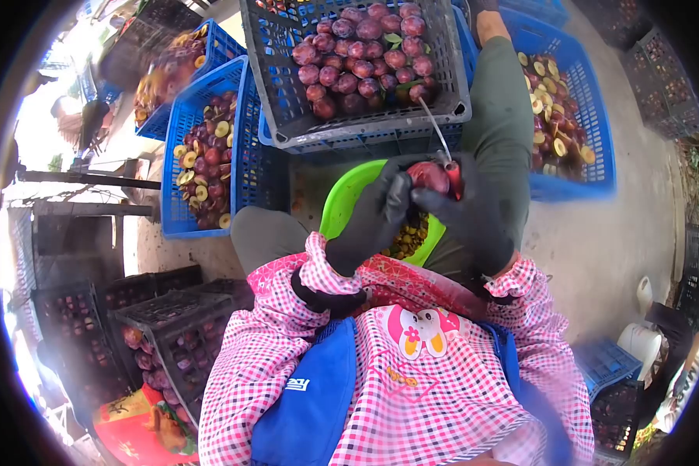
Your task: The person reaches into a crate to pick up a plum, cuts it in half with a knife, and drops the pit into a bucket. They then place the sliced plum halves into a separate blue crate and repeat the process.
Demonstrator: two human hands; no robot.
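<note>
A dark red plum [429, 179] sits between my two hands, above a bright green basin [342, 198] in my lap. My left hand [377, 203], in a black glove, has its fingers closed against the plum's left side. In my right hand [480, 210], also black-gloved, is the red handle of a knife [453, 177]. Its thin, pale, slightly curved blade points up and away from me, beside the plum. Small brown-yellow plum pits [408, 239] show in the basin below, partly covered by my hands.
A black crate [287, 140] of whole plums stands right in front of me. Blue crates with cut plums stand at left [167, 210] and right [575, 189]. Black crates [171, 314] of plums are stacked at lower left. A white jug [639, 339] stands at far right.
</note>
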